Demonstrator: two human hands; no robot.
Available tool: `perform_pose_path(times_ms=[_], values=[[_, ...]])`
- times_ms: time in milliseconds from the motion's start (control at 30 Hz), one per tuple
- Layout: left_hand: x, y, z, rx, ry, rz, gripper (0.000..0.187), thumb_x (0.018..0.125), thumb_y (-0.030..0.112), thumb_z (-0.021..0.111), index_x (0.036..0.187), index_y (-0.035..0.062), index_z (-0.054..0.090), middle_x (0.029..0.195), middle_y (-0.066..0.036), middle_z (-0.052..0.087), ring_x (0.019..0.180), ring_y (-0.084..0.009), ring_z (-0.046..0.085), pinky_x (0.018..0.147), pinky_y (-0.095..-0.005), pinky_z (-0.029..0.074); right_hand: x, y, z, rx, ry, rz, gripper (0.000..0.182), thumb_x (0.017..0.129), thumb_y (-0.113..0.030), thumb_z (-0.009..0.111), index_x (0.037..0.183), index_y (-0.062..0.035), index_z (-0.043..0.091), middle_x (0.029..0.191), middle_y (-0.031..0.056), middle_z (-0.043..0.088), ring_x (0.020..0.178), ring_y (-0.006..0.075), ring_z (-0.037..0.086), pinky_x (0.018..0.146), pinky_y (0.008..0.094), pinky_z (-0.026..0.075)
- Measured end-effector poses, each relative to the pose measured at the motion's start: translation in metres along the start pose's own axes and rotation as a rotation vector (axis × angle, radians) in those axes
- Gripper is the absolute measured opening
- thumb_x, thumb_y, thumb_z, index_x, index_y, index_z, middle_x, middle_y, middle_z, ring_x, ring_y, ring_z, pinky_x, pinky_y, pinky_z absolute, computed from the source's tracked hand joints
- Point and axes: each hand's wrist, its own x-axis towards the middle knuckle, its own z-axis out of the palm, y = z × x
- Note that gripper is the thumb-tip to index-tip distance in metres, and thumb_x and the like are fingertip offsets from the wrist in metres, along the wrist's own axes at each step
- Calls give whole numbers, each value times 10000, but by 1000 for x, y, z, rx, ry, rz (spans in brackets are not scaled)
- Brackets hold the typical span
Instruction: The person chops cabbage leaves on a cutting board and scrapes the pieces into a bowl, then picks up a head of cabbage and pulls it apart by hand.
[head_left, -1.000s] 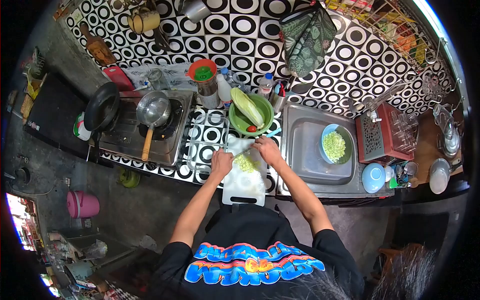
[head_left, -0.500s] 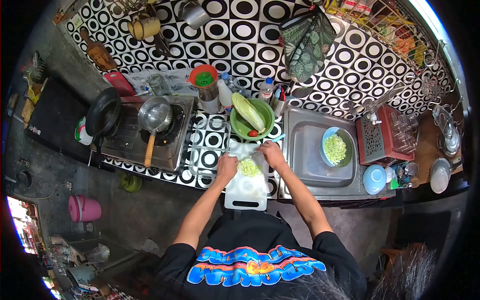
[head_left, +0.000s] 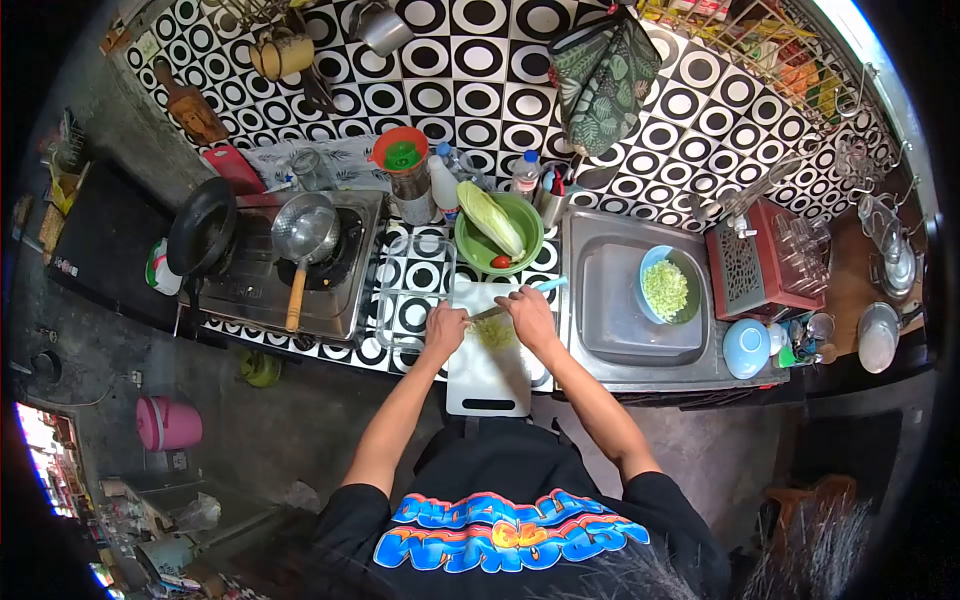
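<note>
The right hand (head_left: 529, 316) has come left, closer to the left hand (head_left: 446, 326), bringing the knife (head_left: 487, 314) across the chopped greens (head_left: 494, 334). These lie as one loose, pale-green heap of fine bits, partly shaded, on the white cutting board (head_left: 484, 385), between and just nearer than the hands. The right hand is closed round the knife's light-blue handle; the left has its fingers bent by the blade's left end, whether pinching it I cannot tell. Counted: one knife, one board, one whole cabbage (head_left: 492, 220) and one red tomato (head_left: 501, 261) in one green bowl (head_left: 533, 235) on the far side, and one bowl (head_left: 645, 272) of chopped greens in the sink (head_left: 605, 300), right.
</note>
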Motion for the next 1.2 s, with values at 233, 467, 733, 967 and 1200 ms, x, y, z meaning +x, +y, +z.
perform_pose_path(times_ms=[233,467,733,967,1200], values=[[9,-1,6,77,-20,183,77,807,141,724,812,76,765,812,-148,683,964,-326,606,877,-437,467,-45,19,28,105,3,198,284,831,-67,548,1022,-70,759,913,116,713,949,325,621,858,416,484],[15,-5,8,101,-42,240,58,779,113,721,778,71,761,810,-152,679,954,-329,610,854,-447,478,-52,21,27,42,-83,178,382,822,-15,544,1146,-84,733,975,118,718,957,324,626,879,408,511],[13,2,6,103,-40,212,62,803,111,721,820,71,765,856,-152,685,973,-343,609,886,-458,487,-44,41,29,61,-58,91,395,787,-1,569,1139,-70,734,966,109,723,907,320,621,835,425,520],[-30,26,-25,-125,35,161,99,843,136,705,879,50,739,855,-164,710,935,-362,645,815,-461,525,-43,36,7,123,-6,-50,363,777,-17,595,1100,-79,748,1002,68,716,942,281,612,860,389,512],[-62,9,16,-255,-43,20,71,855,70,633,863,0,638,762,-246,664,793,-452,661,707,-535,520,-33,30,20,138,-17,-255,261,788,-90,586,996,-94,743,1041,33,682,1029,243,598,894,366,503]])
